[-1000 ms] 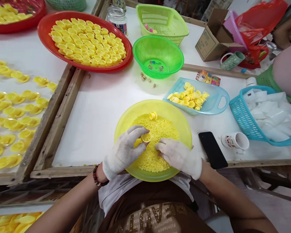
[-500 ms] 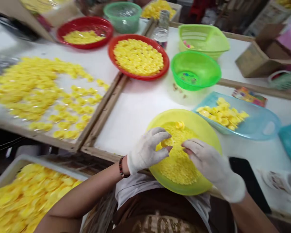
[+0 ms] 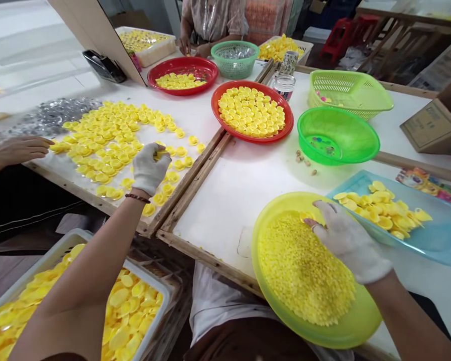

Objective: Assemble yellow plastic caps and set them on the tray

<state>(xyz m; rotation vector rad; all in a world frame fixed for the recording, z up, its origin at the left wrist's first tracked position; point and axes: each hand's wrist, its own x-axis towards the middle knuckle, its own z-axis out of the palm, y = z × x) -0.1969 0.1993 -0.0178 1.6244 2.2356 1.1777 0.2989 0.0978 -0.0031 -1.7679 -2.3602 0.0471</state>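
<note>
My left hand, in a white fingerless-tipped glove, is over the spread of yellow cup-shaped pieces on the left table, its fingers closed around a yellow piece. Above the upper part of a yellow bowl is my gloved right hand, thumb and fingers pinched at a small yellow piece. Small yellow granules are heaped in that bowl. More yellow pieces lie in a blue scoop-shaped tray beside my right hand.
Red trays of yellow pieces, a green bowl and a glass jar stand farther back. A crate of yellow discs is at lower left. Another person's hand touches the left pile; another person sits behind.
My left hand has moved from the yellow bowl to the pieces on the left table. My right hand remains at the bowl. The view has shifted, and other people now show.
</note>
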